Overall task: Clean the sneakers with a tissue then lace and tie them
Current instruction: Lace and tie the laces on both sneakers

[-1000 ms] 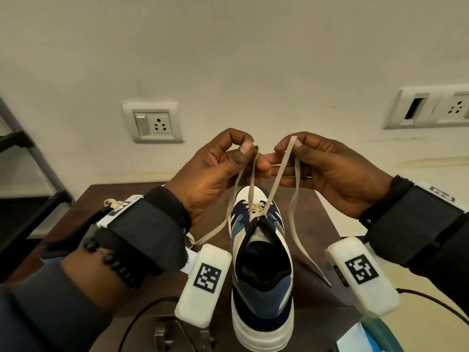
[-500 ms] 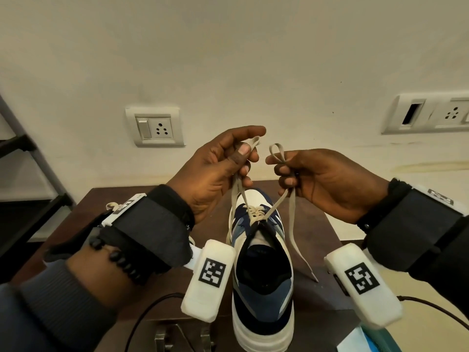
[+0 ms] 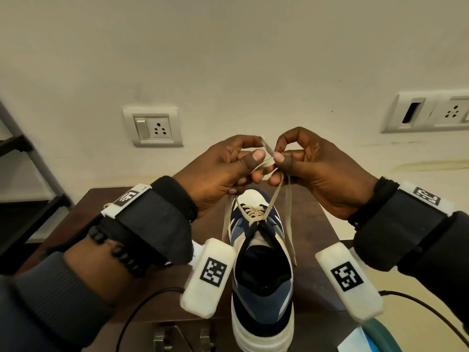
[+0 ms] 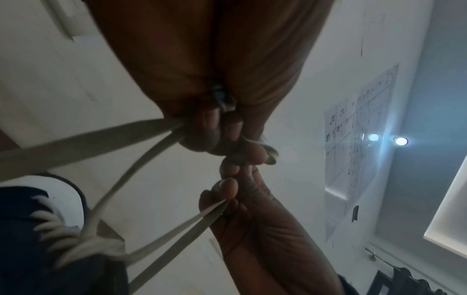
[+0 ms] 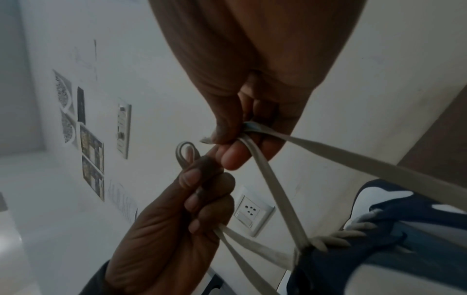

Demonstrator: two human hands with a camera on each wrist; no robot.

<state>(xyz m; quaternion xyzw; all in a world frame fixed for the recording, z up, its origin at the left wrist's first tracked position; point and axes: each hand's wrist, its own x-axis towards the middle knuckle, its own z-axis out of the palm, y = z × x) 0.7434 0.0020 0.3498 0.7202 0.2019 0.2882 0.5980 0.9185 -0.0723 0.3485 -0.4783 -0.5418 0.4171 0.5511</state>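
A blue and white sneaker [image 3: 262, 280] stands on the dark table [image 3: 319, 224], heel toward me, with its beige lace [image 3: 275, 196] threaded up to the top eyelets. My left hand [image 3: 256, 151] and right hand [image 3: 279, 152] meet above the toe, each pinching a fold of lace between thumb and fingers. The folds cross between my thumbs. In the right wrist view a small lace loop [image 5: 185, 153] sticks up from the left hand [image 5: 202, 189], just below the right hand [image 5: 227, 143]. Two strands run taut down to the sneaker [image 5: 404, 239]. A loose lace end [image 3: 291, 245] hangs at its right.
The table stands against a cream wall with a socket plate [image 3: 153, 127] behind the hands and another plate [image 3: 431, 113] at the right. A dark rack [image 3: 25, 158] stands at the left. Cables [image 3: 142, 308] trail at the front edge beside a teal object [image 3: 380, 336].
My hands, apart half a second ago with one lace fold each, have come together. The two folds now cross between my thumbs. The sneaker has not moved.
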